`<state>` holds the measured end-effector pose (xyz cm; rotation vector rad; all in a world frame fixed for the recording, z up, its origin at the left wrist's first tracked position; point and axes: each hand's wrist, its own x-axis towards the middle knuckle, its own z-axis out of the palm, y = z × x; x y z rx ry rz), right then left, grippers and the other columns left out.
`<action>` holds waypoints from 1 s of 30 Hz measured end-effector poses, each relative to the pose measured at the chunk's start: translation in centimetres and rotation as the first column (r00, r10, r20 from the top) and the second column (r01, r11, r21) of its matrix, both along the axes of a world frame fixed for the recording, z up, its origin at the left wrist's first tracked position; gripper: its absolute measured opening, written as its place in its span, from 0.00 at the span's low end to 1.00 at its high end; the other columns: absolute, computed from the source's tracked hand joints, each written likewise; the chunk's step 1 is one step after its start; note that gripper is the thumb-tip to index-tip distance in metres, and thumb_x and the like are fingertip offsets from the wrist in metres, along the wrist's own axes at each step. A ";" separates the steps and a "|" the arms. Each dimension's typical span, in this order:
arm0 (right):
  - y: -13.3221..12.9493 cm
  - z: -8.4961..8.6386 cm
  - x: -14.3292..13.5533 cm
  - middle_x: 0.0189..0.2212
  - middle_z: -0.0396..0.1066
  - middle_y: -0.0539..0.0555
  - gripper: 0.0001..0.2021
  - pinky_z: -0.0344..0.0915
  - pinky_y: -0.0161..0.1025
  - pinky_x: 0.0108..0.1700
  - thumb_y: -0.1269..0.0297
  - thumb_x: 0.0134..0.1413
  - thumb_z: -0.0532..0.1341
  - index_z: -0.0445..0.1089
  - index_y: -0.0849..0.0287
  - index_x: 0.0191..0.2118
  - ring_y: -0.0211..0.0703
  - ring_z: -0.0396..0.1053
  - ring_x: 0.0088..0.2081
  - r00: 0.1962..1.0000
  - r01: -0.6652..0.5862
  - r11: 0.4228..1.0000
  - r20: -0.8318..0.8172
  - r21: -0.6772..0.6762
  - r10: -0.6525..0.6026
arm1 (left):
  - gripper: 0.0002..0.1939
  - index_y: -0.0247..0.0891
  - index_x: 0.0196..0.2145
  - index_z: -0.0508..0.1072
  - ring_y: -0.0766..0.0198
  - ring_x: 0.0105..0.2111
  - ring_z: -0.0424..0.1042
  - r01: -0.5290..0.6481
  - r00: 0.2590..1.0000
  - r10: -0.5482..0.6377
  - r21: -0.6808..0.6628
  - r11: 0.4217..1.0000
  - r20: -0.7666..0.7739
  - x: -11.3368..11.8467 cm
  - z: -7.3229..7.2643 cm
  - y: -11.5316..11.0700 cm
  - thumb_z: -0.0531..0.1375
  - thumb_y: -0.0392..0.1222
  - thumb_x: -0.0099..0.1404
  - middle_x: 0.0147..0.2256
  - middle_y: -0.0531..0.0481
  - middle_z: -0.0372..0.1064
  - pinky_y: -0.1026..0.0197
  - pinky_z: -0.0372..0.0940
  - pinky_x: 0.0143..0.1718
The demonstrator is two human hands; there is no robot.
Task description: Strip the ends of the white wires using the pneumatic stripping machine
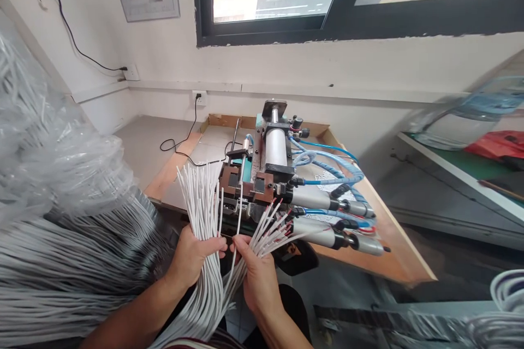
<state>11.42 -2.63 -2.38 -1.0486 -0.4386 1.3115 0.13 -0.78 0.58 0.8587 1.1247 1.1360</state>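
Note:
My left hand [196, 253] is wrapped round a thick bundle of white cables [200, 201], whose ends fan upward. Beside it, my right hand [257, 272] holds a second bundle [270, 234] with thin reddish tips, spread to the right. Between thumb and forefinger of that hand runs a single white cable [240, 218], pointing up to the front of a pneumatic machine [276, 147]. The upper end of this cable lies between the machine's brown blocks [262, 188]. Both bundles hang down toward my lap.
Many grey cables [61, 278] under clear plastic [61, 147] fill the left side. Blue hoses [344, 174] and silver cylinders [315, 199] stick out right of the machine, inside a wooden-edged tray [393, 229]. Coiled cable [499, 321] lies at lower right.

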 end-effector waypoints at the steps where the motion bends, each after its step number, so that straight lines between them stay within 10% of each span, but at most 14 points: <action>1: 0.0 -0.1 0.1 0.17 0.69 0.48 0.10 0.58 0.36 0.28 0.61 0.35 0.67 0.71 0.61 0.25 0.38 0.64 0.22 1.000 0.000 1.000 -0.003 -0.017 0.000 | 0.08 0.31 0.26 0.72 0.63 0.21 0.69 -0.006 1.000 0.006 0.000 1.000 0.003 0.0 -0.1 0.0 0.64 0.33 0.44 0.19 0.51 0.70 0.60 0.66 0.25; 15: 0.6 -1.5 1.0 0.18 0.68 0.48 0.11 0.56 0.35 0.27 0.60 0.36 0.67 0.72 0.61 0.27 0.36 0.61 0.22 0.985 -0.087 0.996 0.151 0.004 0.086 | 0.08 0.31 0.23 0.70 0.64 0.19 0.69 -0.081 0.997 0.081 -0.031 0.996 0.010 0.0 0.8 -0.2 0.65 0.33 0.42 0.18 0.53 0.68 0.62 0.66 0.21; 30: -7.5 -3.6 0.8 0.22 0.69 0.51 0.12 0.58 0.38 0.33 0.55 0.37 0.66 0.73 0.59 0.25 0.42 0.63 0.27 0.862 -0.398 0.913 0.303 -0.094 0.407 | 0.09 0.32 0.26 0.72 0.63 0.22 0.70 -0.005 0.994 -0.003 0.067 0.998 0.112 -1.8 -0.2 -2.6 0.65 0.33 0.42 0.22 0.52 0.69 0.66 0.62 0.18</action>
